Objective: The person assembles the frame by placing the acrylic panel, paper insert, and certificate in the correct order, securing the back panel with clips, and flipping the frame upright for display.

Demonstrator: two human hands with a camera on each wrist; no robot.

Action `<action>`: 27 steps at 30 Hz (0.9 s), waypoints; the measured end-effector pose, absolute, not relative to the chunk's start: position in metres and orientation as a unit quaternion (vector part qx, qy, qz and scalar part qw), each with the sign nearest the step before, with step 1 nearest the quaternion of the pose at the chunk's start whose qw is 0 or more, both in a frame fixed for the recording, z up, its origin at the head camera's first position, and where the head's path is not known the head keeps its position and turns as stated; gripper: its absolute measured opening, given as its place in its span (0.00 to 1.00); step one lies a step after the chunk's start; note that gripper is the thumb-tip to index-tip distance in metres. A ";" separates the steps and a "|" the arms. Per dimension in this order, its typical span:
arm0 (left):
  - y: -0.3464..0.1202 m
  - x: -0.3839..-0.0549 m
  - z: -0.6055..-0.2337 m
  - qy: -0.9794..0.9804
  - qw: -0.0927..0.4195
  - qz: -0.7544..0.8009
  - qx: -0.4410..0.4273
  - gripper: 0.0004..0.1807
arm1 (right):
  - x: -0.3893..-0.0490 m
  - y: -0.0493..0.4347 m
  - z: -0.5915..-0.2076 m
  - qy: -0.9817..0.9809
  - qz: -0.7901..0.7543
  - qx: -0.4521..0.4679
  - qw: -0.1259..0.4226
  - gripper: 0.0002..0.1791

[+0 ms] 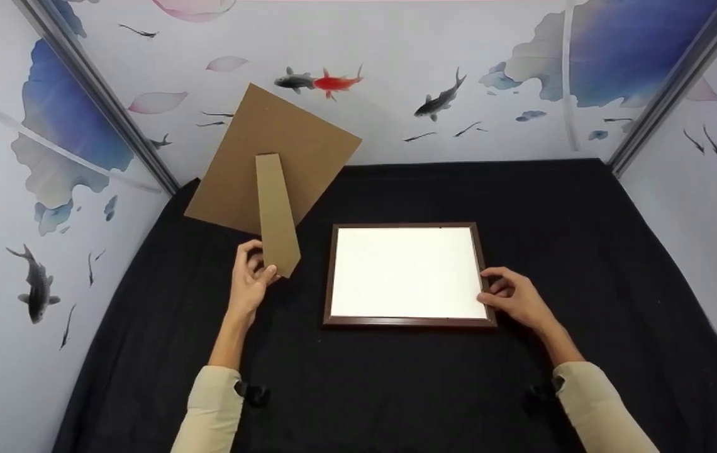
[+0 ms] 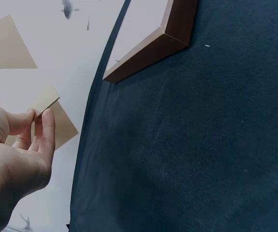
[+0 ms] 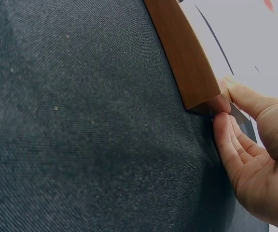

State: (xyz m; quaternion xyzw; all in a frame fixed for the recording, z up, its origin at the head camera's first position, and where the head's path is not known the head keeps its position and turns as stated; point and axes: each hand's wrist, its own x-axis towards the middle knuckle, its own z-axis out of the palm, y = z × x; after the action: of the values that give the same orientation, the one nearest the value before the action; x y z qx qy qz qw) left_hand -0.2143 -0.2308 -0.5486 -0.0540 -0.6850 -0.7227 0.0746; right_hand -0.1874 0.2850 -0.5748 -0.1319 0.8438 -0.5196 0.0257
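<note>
My left hand [image 1: 248,286] pinches the lower end of a tan easel leg [image 1: 278,214] between thumb and fingers. That leg is attached to a brown picture-frame backing board [image 1: 233,179], held up tilted with a corner pointing upward. In the left wrist view the leg's tip [image 2: 48,102] shows between the fingertips. A dark brown picture frame [image 1: 409,321] with a bright white inside lies on the black cloth. My right hand [image 1: 519,299] grips its right side, thumb on the top edge and fingers against the outer side, as the right wrist view shows.
Black cloth [image 1: 396,390] covers the table. White panels [image 1: 383,126] printed with fish and lotus leaves stand behind and on both sides, joined by grey metal posts [image 1: 679,88]. The backing board overlaps the back panel in the head view.
</note>
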 end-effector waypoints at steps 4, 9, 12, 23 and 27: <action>-0.234 -0.212 -0.549 -0.699 0.084 -0.709 -0.042 0.26 | -0.188 0.283 -0.574 0.842 -0.522 -0.131 0.038 0.25; -0.232 -0.211 -0.542 -0.692 0.085 -0.715 -0.044 0.26 | -0.191 0.287 -0.570 0.840 -0.521 -0.144 0.059 0.26; -0.227 -0.211 -0.533 -0.693 0.084 -0.713 -0.056 0.26 | -0.195 0.291 -0.564 0.837 -0.521 -0.154 0.067 0.26; -0.200 -0.209 -0.521 -0.723 0.086 -0.673 -0.130 0.25 | -0.232 0.275 -0.504 0.777 -0.595 -0.205 0.023 0.25; -0.187 -0.209 -0.520 -0.744 0.084 -0.643 -0.162 0.25 | -0.243 0.260 -0.476 0.740 -0.628 -0.240 0.010 0.28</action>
State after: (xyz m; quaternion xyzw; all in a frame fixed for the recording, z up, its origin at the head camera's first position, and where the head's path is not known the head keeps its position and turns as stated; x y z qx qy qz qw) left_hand -0.2095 -0.1866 -0.5196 -0.1619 -0.7439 -0.6429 0.0841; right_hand -0.2432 0.2599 -0.4757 -0.2400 0.7405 -0.6277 0.0100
